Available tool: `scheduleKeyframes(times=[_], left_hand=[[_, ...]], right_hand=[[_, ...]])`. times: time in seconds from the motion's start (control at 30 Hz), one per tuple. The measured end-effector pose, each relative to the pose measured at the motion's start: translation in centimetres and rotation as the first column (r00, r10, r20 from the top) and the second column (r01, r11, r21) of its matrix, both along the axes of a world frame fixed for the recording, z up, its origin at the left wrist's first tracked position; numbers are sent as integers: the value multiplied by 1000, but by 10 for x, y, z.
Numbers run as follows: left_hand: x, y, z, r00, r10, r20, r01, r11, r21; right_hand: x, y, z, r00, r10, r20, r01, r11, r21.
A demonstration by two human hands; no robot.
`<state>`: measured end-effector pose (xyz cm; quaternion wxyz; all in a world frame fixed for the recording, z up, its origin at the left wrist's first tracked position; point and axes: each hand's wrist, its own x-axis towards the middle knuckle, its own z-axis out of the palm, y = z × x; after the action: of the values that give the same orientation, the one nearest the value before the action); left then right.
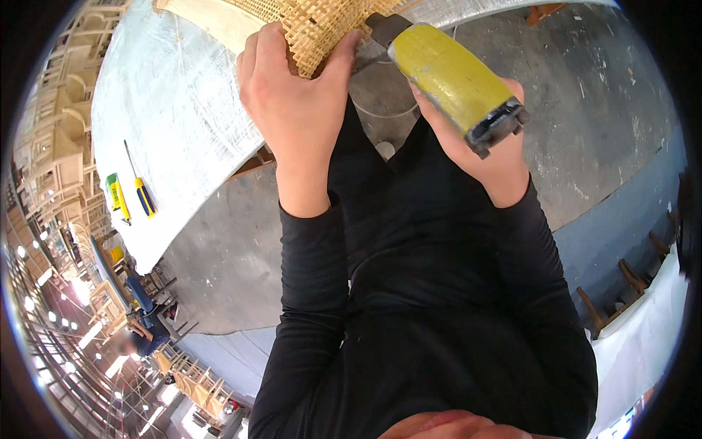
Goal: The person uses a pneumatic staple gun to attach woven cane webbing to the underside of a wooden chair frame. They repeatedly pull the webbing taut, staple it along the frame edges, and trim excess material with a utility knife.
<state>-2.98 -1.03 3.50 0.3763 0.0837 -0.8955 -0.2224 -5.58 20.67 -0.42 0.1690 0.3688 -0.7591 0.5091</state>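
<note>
At the top of the view lies a sheet of woven cane webbing [314,33], its cut edge frayed and bent down toward me. My left hand [296,110] pinches that edge, thumb on the right side and fingers on the left. A pale wooden panel [208,22] shows beside the webbing. My right hand [475,157] is wrapped around a yellow staple gun [450,77] with a black end cap. The gun's dark nose points up and left, close to the webbing; I cannot tell whether they touch. Most of my right fingers are hidden behind the tool.
A white-covered table [183,102] curves along the left, bearing a screwdriver [143,194] and a green-yellow utility knife [117,197]. A thin clear hose [380,115] loops above the grey floor [227,249]. Wooden chair frames [58,154] are stacked far left; another person [150,338] is beyond.
</note>
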Motion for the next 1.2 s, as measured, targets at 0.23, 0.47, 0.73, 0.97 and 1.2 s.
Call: scheduleKeyframes(times=[0.23,0.47,0.73,0.97,1.2], left_hand=[[-2,2,-2,1000,20,-12,-20,1000,-18],[-1,4,1,999,38,37,-38,999,12],[-3,5,1,999,22,49,-24,999,47],[-2,6,4,999,5,31,-7,997,83],[0,6,4,997,32,77,-37,998,60]], right_hand=[[-6,-7,5,998,46,-32,-45,999,22],[0,-11,4,999,-27,-38,27,1000,-10],[-1,-17,8,999,46,-29,-46,999,-21],[-3,-12,5,1000,30,1,-30,999,28],[2,-11,-6,997,-79,25,76,992,97]])
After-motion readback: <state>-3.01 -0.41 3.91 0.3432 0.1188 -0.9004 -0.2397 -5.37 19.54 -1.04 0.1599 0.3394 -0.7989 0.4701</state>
